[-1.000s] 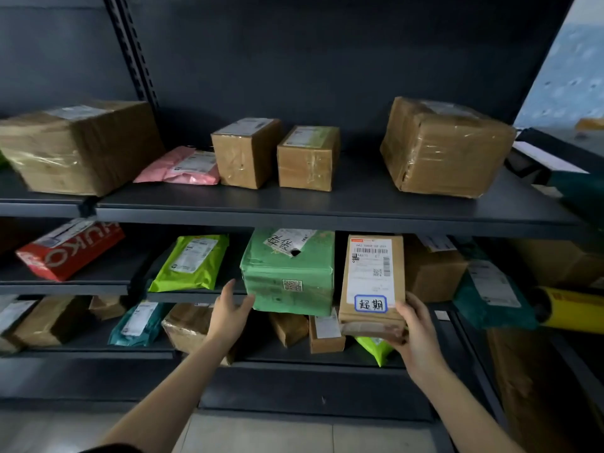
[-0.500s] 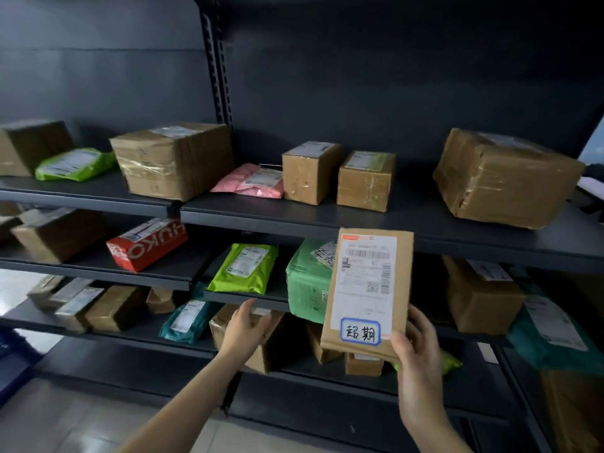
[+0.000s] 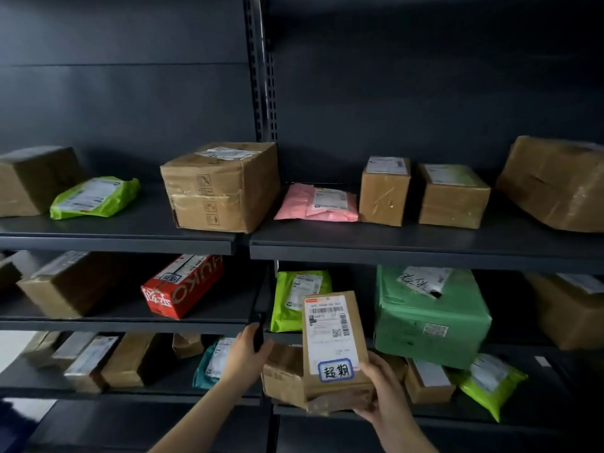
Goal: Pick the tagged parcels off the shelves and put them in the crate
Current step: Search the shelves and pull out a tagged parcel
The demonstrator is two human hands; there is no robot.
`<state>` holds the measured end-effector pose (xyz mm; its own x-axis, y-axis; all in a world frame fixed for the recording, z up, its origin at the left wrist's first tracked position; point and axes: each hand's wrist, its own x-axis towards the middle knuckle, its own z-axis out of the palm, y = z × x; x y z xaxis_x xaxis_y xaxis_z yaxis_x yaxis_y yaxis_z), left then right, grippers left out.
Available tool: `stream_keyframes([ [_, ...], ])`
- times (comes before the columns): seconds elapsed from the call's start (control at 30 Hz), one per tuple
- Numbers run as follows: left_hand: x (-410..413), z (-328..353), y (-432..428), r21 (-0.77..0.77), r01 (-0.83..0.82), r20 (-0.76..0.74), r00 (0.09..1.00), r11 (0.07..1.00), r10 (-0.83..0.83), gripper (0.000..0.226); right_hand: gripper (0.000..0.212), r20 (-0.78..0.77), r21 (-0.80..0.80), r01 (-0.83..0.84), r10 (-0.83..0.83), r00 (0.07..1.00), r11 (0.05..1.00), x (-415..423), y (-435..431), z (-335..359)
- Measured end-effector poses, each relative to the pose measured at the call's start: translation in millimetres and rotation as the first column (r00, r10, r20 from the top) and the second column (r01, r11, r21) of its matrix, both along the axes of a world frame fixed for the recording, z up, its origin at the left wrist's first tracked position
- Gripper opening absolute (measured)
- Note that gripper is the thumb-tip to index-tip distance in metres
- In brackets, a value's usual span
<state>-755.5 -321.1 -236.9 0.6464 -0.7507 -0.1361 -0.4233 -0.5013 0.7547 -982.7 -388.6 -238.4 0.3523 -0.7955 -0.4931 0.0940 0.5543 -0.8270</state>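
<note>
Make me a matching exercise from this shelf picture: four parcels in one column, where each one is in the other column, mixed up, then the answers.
Things
1. pink mailer
2. red box
3. big green parcel
4. tagged brown parcel

Places
A. middle shelf, left bay
B. held in the right hand
C. top shelf, right bay
D. middle shelf, right bay

Pairs: 1-C, 2-A, 3-D, 4-B
</note>
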Motion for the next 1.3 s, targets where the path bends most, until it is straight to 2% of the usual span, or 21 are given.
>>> stream_keyframes([
  [0.17,28,-18,-23,0.085,0.13,0.036,0.99,0.988,-0.134,0.057,0.018,-0.034,0.026,0.164,-0.163,0.986,0.986,27,-12,-8],
  [0.23,34,-25,-38,0.098,0.169,0.011,0.985,0.981,-0.171,0.058,0.022,-0.037,0.014,0.203,-0.203,0.979,0.979,30,-21,-13],
  [0.37,48,-40,-66,0.197,0.238,0.062,0.965,0.951,-0.254,0.066,0.035,-0.029,0.015,0.257,-0.256,0.966,0.966,34,-41,-19],
  [0.47,57,-50,-85,0.254,0.246,0.076,0.959,0.935,-0.273,0.069,0.041,-0.024,-0.012,0.279,-0.279,0.96,0.96,29,-55,-23],
  [0.6,54,-59,-107,0.242,0.2,0.086,0.97,0.949,-0.226,0.063,0.034,-0.007,-0.024,0.263,-0.263,0.965,0.965,24,-65,-32],
  [0.7,43,-64,-118,0.292,0.213,0.182,0.945,0.932,-0.273,0.061,0.032,-0.029,-0.054,0.251,-0.253,0.967,0.966,20,-67,-43],
  [0.8,32,-64,-124,0.285,0.219,0.243,0.925,0.933,-0.291,0.056,0.02,-0.031,-0.061,0.267,-0.269,0.963,0.962,19,-66,-47],
  [0.9,21,-58,-132,0.238,0.177,0.258,0.937,0.955,-0.238,0.067,0.027,-0.014,-0.052,0.265,-0.266,0.964,0.963,18,-67,-50],
  [1.0,9,-54,-138,0.288,0.157,0.275,0.931,0.945,-0.238,0.07,0.035,-0.003,-0.044,0.247,-0.248,0.969,0.968,18,-66,-52],
  [1.13,-1,-59,-144,0.312,0.155,0.278,0.928,0.937,-0.246,0.059,0.046,-0.016,-0.042,0.204,-0.205,0.979,0.978,15,-65,-51],
  [1.23,-2,-64,-142,0.282,0.165,0.272,0.931,0.945,-0.243,0.041,0.033,-0.021,-0.069,0.202,-0.204,0.979,0.977,12,-63,-53],
  [1.3,0,-66,-138,0.251,0.173,0.269,0.933,0.952,-0.24,0.028,0.042,-0.015,-0.082,0.179,-0.18,0.983,0.98,11,-61,-54],
])
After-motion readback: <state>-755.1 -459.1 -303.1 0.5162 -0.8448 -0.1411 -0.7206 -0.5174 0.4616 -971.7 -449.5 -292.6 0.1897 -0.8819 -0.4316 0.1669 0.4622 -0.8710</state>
